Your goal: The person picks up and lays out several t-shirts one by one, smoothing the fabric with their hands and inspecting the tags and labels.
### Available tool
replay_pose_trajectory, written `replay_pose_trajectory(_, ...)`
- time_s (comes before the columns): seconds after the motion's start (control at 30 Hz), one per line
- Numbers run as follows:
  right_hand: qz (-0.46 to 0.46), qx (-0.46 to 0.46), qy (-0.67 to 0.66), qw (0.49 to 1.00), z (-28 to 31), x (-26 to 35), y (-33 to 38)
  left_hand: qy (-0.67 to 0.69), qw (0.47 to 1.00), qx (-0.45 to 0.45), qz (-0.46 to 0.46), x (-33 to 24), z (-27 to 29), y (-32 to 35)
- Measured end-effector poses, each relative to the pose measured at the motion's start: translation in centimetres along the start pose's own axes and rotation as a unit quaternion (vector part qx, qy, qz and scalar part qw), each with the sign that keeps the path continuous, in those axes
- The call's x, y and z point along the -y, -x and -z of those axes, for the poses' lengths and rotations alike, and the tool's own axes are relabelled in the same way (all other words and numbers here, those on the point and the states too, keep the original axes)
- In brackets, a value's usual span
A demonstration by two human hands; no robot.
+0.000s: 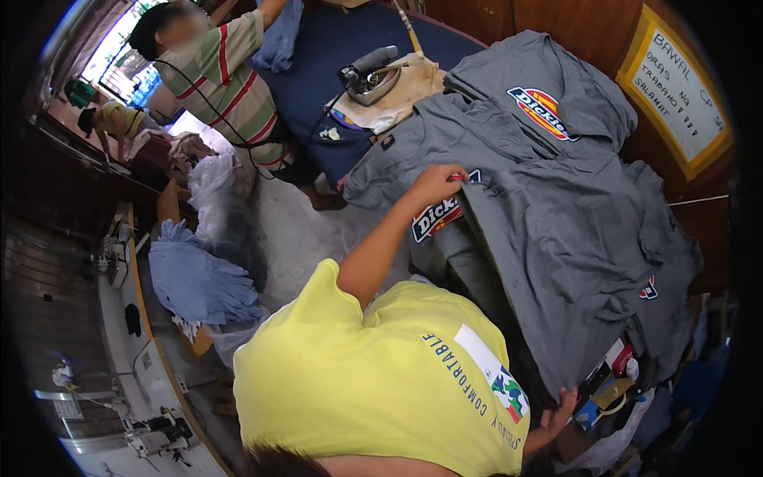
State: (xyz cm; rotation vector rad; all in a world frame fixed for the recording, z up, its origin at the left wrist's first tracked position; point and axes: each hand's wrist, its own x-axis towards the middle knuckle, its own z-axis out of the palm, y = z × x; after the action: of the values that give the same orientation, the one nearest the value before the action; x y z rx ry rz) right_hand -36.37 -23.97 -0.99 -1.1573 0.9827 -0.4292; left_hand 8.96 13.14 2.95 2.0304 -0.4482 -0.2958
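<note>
A grey shirt (548, 238) with a coloured chest print lies spread over the worktop in front of me. Along its near edge, my left hand (435, 188) has its fingers closed on the cloth, beside the print. My right hand (559, 415) is at the other end of this edge, thumb and fingers on the hem; some of its fingers are hidden. Another grey shirt (524, 83) with a similar print lies just beyond. Below my left hand, a printed part of grey cloth (435, 220) hangs down.
An iron (373, 83) rests on a tan pad on the blue-covered table (314, 111). A person in a striped shirt (222, 87) stands there; another bends farther back. Blue garments (199, 274) are piled left, near sewing machines (159, 433). A yellow-framed sign (675, 87) hangs right.
</note>
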Motion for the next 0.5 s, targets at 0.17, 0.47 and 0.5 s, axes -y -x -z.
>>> replay_pose_trajectory(0.17, 0.018, -0.057, -0.255, 0.965, 2.0, 0.8, -1.2, 0.018, 0.985, 0.171, -0.021, -3.2, 4.5, 2.7)
replay_pose_trajectory(0.47, 0.525, -0.013, 0.298, 0.797, 12.7, 0.9, -0.5, 0.096, 0.947, 0.304, 0.045, -6.8, 7.4, 5.8)
replay_pose_trajectory(0.5, 0.461, -0.019, 0.229, 0.857, 16.3, 0.1, -3.2, 0.114, 0.951, 0.287, 0.026, -6.0, 7.0, 4.6)
